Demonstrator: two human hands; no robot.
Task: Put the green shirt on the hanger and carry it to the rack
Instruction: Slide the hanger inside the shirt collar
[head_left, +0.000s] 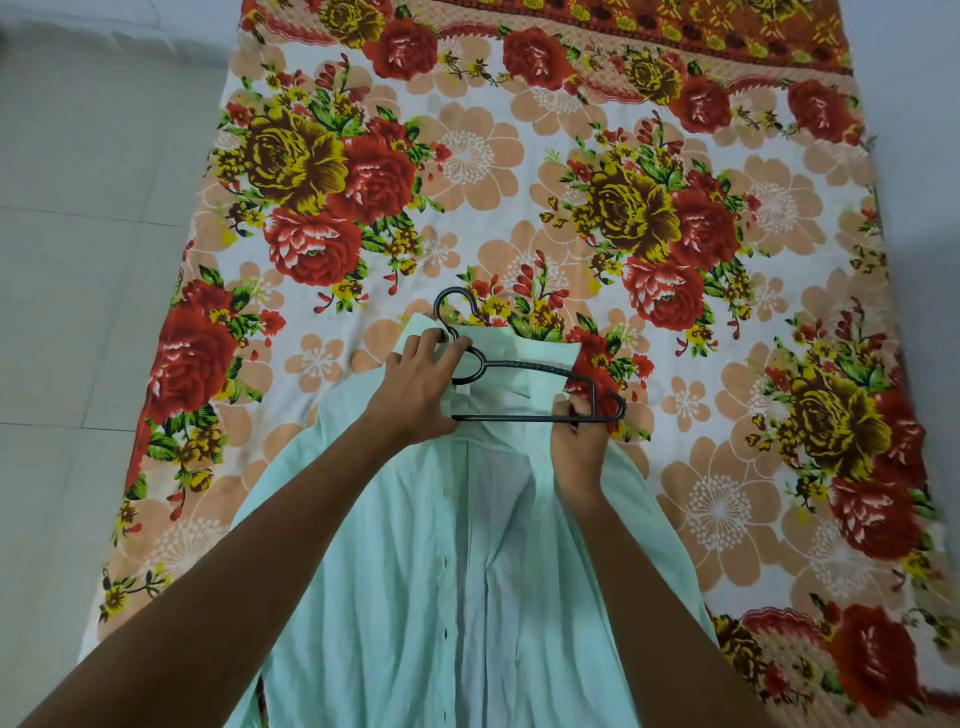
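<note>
Nearest the lens, both forearms run up from the bottom edge over the green shirt (467, 545), which lies lower centre on the floral sheet (519, 171), collar toward mid-frame and button placket facing up.

Left of centre, the left hand (415, 389) grasps the neck of the dark hanger (524, 392) just below its hook, fingers curled round the wire; I judge some collar cloth is caught under them, though I cannot tell for certain.

Right of centre, the right hand (576, 441) pinches the hanger's right shoulder end, fingers wrapped over the bottom bar.

Finding: the hanger lies on top of the collar area, not yet inside the shoulders. To do this step well, I would keep the neck steady with the left, slide the right end under the shoulder seam, then seat the other side evenly.

No rack is in view. Pale floor tiles (78, 260) occupy the left of the frame.
</note>
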